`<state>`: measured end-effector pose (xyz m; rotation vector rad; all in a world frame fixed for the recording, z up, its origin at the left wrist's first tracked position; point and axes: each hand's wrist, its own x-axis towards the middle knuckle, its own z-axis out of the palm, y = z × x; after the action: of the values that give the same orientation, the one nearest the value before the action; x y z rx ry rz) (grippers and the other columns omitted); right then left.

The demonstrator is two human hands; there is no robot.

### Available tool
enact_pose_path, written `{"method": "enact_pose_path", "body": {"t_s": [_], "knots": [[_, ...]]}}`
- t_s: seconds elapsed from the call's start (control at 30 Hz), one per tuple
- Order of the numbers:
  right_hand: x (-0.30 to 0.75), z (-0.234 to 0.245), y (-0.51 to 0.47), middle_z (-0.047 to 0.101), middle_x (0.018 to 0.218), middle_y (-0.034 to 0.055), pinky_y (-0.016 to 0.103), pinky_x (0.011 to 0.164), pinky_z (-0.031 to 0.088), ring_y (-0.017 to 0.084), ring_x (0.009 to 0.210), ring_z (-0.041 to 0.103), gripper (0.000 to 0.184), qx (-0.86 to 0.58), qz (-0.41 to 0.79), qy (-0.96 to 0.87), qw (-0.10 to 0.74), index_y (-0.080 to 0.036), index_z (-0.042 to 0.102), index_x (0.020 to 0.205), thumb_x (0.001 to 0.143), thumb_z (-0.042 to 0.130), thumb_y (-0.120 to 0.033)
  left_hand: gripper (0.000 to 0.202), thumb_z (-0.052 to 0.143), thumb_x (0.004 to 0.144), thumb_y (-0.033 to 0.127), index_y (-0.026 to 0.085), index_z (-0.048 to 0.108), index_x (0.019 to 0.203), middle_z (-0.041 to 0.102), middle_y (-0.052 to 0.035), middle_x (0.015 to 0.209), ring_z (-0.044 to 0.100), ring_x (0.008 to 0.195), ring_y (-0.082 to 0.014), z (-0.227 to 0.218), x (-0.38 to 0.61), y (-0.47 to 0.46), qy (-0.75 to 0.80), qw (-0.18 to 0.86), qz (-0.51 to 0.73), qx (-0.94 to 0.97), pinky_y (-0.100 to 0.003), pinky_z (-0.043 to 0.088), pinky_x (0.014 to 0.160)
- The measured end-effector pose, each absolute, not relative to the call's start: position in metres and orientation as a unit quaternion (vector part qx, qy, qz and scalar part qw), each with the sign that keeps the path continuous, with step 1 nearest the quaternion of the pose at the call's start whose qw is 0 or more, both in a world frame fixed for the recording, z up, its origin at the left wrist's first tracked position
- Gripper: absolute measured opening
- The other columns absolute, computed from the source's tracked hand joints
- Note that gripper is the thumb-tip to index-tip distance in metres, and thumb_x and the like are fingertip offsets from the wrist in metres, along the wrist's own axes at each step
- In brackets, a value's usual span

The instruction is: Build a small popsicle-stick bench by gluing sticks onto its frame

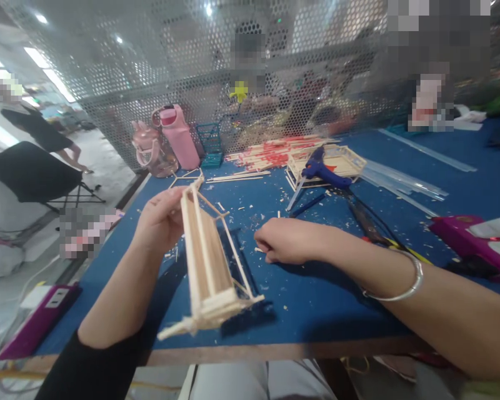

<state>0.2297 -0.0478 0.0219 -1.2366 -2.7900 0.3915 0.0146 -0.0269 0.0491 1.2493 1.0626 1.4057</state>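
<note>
My left hand [162, 216] is closed on the far end of a small wooden stick frame [208, 250]. The frame is tilted over the table, with a flat slatted panel between thin sticks and knobby joints at its near end. My right hand [285, 240], with a silver bangle on its wrist, is low over the blue table [291, 311], just right of the frame. Its fingers are curled closed, and what they hold, if anything, is hidden. Beyond it a blue glue gun [327, 175] leans on a second stick structure [350, 158].
Red-tipped sticks [270, 153] are heaped by the perforated metal screen [208, 61]. A pink bottle [181, 139] stands at back left. Clear glue sticks [404, 180] and a purple power strip [470, 241] lie at right. Another purple power strip [39, 319] is at left. Wood scraps litter the table.
</note>
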Motion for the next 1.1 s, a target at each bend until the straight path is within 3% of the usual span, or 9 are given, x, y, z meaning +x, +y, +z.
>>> {"method": "enact_pose_path", "body": {"t_s": [0.13,0.23,0.4,0.53,0.7,0.93,1.1], "knots": [[0.23,0.016,-0.046,0.05,0.037,-0.0038,0.023,0.037,0.027,0.009,0.036,0.043,0.034,-0.397,0.176,-0.897,0.085,-0.02,0.045,0.039,0.056,0.064,0.002,0.032,0.082,0.047,0.042,0.018,0.071,0.065,0.065,0.0004,0.055,0.054,0.047,-0.0085,0.049,0.014,-0.032,0.402,0.489,0.567,0.527,-0.021,0.044,0.048],[0.235,0.02,-0.038,0.05,0.036,-0.0037,0.023,0.034,0.026,0.009,0.033,0.041,0.034,-0.374,0.155,-0.903,0.143,-0.021,0.045,0.041,0.059,0.059,0.004,0.032,0.08,0.052,0.043,0.021,0.073,0.073,0.071,-0.002,0.065,0.06,0.056,-0.0128,0.049,0.009,-0.039,0.429,0.428,0.573,0.551,-0.025,0.049,0.056],[0.25,0.058,-0.033,0.061,0.053,-0.0027,0.022,0.043,0.04,0.011,0.046,0.055,0.017,-0.404,0.137,-0.834,0.35,-0.021,0.055,0.064,0.079,0.05,-0.014,0.025,0.074,0.061,0.042,0.021,0.074,0.074,0.072,-0.0051,0.072,0.063,0.064,-0.0187,0.058,0.01,-0.06,0.447,0.254,0.577,0.635,-0.028,0.049,0.058],[0.249,0.084,-0.064,0.068,0.072,0.0003,0.025,0.056,0.048,0.014,0.061,0.062,0.009,-0.342,0.072,-0.797,0.494,-0.024,0.063,0.084,0.082,0.054,-0.025,0.017,0.073,0.062,0.037,0.024,0.074,0.072,0.071,-0.0049,0.072,0.062,0.063,-0.0187,0.07,0.021,-0.083,0.404,0.22,0.575,0.677,-0.028,0.049,0.056],[0.238,0.084,-0.1,0.071,0.076,-0.0021,0.024,0.063,0.052,0.014,0.068,0.066,0.019,-0.253,-0.015,-0.844,0.472,-0.032,0.066,0.091,0.087,0.05,-0.023,0.018,0.075,0.061,0.034,0.025,0.075,0.078,0.071,-0.0057,0.074,0.061,0.064,-0.0192,0.077,0.029,-0.097,0.37,0.207,0.552,0.717,-0.029,0.048,0.056],[0.237,0.076,-0.102,0.072,0.091,-0.0003,0.026,0.072,0.055,0.015,0.079,0.067,0.028,-0.218,-0.109,-0.839,0.487,-0.033,0.065,0.099,0.085,0.049,-0.015,0.017,0.077,0.061,0.03,0.029,0.075,0.078,0.072,-0.0046,0.074,0.063,0.069,-0.0199,0.077,0.032,-0.101,0.341,0.174,0.546,0.746,-0.031,0.051,0.061],[0.239,0.075,-0.103,0.071,0.093,-0.0002,0.026,0.075,0.055,0.015,0.083,0.067,0.028,-0.207,-0.136,-0.845,0.475,-0.034,0.065,0.098,0.085,0.049,-0.014,0.017,0.076,0.062,0.031,0.026,0.075,0.078,0.072,-0.0054,0.073,0.063,0.065,-0.0198,0.078,0.034,-0.106,0.361,0.155,0.54,0.745,-0.032,0.052,0.061]]}}
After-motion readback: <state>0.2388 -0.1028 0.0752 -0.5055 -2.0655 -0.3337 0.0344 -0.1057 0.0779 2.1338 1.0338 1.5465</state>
